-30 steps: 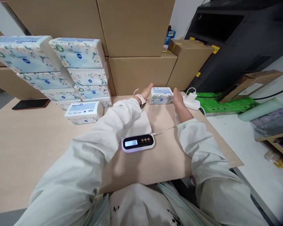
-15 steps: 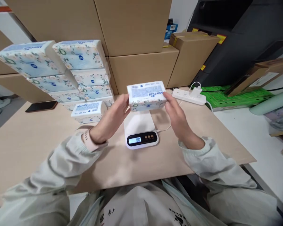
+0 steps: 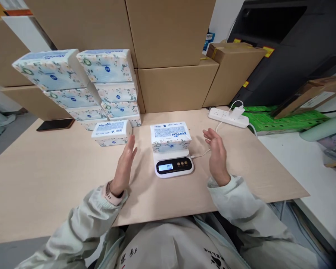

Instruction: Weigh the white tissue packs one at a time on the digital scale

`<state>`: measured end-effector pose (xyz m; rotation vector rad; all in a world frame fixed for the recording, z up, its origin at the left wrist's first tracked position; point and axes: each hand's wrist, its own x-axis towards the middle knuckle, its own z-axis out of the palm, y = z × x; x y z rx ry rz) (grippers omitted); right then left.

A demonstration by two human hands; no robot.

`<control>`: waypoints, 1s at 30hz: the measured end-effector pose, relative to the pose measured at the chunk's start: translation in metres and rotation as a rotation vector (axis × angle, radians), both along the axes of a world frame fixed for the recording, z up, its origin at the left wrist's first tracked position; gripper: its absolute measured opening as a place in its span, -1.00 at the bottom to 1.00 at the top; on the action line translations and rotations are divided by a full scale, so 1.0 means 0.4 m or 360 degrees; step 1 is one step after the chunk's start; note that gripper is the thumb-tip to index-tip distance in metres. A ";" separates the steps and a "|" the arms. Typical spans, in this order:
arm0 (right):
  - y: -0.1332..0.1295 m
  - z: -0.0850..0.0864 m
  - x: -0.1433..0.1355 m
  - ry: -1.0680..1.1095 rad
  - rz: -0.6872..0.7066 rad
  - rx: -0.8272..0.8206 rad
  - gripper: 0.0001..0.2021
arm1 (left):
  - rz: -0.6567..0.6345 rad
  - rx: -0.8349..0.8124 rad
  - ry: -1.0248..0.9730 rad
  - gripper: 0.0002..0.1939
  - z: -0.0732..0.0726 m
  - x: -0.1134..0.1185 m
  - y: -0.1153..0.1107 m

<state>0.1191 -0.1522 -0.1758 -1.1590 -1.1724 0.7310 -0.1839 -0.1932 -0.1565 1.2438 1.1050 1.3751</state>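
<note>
A floral pack of tissues rests on the white digital scale, whose lit display reads 0.0. To the left of the scale my left hand is held upright with its fingers stretched out, touching nothing. My right hand hovers on the other side, fingers extended and slightly bent, also free of the pack. Another tissue pack lies just beyond my left fingertips. Behind it, two stacks of the same packs stand side by side.
Large cardboard boxes line the back of the table. A black phone lies at the left. At the right back are a white power strip with a plug, a green box and a big dark machine. A cable runs to the scale.
The tissue pack came down from between my hands onto the scale. Both hands let go and moved apart, back towards me. The camera view shifted slightly left.
</note>
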 end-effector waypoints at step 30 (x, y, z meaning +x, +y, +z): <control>0.024 0.018 0.015 0.0449 0.0002 -0.0222 -0.38 | -0.0100 -0.0209 -0.0144 -0.30 -0.007 -0.018 -0.010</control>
